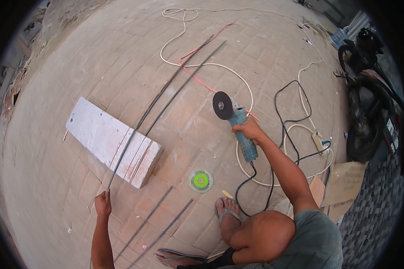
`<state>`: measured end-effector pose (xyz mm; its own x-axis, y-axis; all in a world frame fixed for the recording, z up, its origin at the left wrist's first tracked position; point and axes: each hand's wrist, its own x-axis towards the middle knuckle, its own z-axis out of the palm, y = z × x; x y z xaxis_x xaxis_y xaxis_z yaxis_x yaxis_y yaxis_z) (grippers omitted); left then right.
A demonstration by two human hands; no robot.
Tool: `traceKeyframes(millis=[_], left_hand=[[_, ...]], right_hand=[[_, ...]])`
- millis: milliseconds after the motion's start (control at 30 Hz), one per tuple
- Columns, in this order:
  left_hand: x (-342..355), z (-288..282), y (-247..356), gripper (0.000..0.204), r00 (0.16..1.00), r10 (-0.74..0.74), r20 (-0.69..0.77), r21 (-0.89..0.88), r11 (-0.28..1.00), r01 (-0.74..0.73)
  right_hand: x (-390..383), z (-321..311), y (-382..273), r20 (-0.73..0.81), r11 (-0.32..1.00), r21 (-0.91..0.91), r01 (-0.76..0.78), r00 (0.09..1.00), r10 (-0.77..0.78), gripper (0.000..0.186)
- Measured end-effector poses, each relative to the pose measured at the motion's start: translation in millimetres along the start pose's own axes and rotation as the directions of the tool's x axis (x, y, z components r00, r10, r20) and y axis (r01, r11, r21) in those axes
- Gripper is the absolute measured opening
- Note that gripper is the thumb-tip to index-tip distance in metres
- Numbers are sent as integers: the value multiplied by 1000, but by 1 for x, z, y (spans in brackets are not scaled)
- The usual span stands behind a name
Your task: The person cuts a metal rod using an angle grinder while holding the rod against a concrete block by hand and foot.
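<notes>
My left hand (103, 204), at the lower left, is closed on a long dark metal rod (120, 161). The rod lies across a long pale, scarred block (93, 127) and extends up the pavement beside another rod (186, 80). My right hand (249, 130) grips a teal angle grinder (246, 142) by its body, held up to the right of the block, its black cutting disc (223, 108) facing up and its dark cord hanging down. A round disc with a bright green centre (201, 181) lies below the grinder. Two shorter rods (175, 223) lie right of my left arm.
Pale and black cables (297, 121) loop over the paving (54, 188), with a power strip (319, 143) at the right and a pink-red strip (202, 83) among the rods. A parked motorbike (366, 116) and cardboard (345, 181) are at the right edge. My sandalled feet are below.
</notes>
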<state>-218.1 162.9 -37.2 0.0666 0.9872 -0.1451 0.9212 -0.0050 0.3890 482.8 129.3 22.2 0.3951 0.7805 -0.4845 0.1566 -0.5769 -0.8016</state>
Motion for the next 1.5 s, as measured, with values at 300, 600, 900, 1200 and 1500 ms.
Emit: traceKeyframes(millis=[300, 600, 900, 1200, 1500], left_hand=[[46, 11, 37, 62, 998, 60, -1, -2, 998, -60], [55, 11, 49, 62, 992, 128, -7, 37, 991, -128], [47, 1, 48, 66, 999, 27, 32, 69, 997, -29], [51, -1, 54, 71, 997, 21, 73, 85, 996, -27], [46, 0, 63, 73, 996, -15, 92, 66, 998, 9]], right_hand=[[-2, 5, -2, 5, 999, -38, -2, 1000, 2, 41], [-4, 5, -7, 3, 998, -64, 18, 1000, -17, 40], [4, 32, -17, 79, 996, -73, 49, 996, -43, 40], [-11, 84, -60, 192, 991, -53, 125, 975, -113, 32], [3, 180, -129, 362, 910, -258, 325, 906, -221, 43]])
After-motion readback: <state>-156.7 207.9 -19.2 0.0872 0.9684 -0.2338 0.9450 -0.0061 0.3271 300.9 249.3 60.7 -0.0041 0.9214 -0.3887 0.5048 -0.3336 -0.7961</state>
